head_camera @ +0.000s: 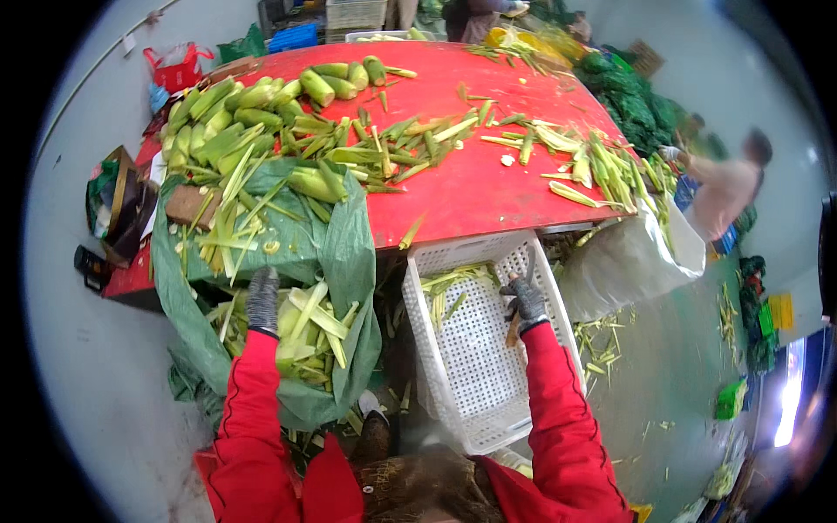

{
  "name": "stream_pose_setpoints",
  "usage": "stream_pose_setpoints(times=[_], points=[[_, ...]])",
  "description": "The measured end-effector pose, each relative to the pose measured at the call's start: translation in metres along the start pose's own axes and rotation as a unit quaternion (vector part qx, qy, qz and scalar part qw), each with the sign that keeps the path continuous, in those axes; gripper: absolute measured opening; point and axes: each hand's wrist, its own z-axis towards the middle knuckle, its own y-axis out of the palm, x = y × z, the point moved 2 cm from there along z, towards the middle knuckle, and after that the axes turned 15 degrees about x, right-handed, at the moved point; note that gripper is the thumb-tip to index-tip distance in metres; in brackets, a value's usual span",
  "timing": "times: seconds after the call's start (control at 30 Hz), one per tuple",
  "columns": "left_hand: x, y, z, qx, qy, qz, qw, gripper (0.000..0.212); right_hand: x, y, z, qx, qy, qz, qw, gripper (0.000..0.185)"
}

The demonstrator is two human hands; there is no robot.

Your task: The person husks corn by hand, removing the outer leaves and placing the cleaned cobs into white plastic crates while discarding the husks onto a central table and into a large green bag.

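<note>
My left hand [263,302], in a grey knit glove, is over the husks [307,327] in a green woven sack [350,229] at the table's near edge; whether it grips any is unclear. My right hand [525,301], gloved too, is over the right side of a white perforated plastic crate [426,333], with a thin blade-like tool [531,261] showing at its fingers. A few husk strips [451,287] lie in the crate. Unpeeled corn ears [229,131] are heaped on the red table [444,85] at the left. A brown block [193,206] rests on the sack.
Loose husks [608,163] cover the table's right corner, above a white sack [614,268]. A person [726,189] stands at the right, another [480,16] behind the table. A red bag [176,68] and a dark bag [121,202] are at the left. Husk scraps litter the green floor [654,392].
</note>
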Motion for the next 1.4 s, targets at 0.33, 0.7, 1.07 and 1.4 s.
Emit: stream_pose_setpoints(times=[0.33,0.7,1.07,1.4], points=[[0.119,0.053,0.119,-0.031,-0.152,-0.122,0.98,0.038,0.03,-0.066,0.044,0.155,0.081,0.095,0.98,0.046],[0.151,0.164,0.219,-0.102,-0.14,0.038,0.984,0.072,-0.046,-0.054,0.244,0.189,-0.045,0.047,0.98,0.049],[0.08,0.306,0.267,-0.16,-0.073,0.399,0.9,0.08,-0.127,0.243,0.378,-0.122,-0.337,-0.5,0.789,0.05],[0.088,0.381,0.251,-0.173,0.064,0.199,0.963,0.052,-0.049,0.525,0.235,-0.282,-0.081,-0.072,0.953,0.066]])
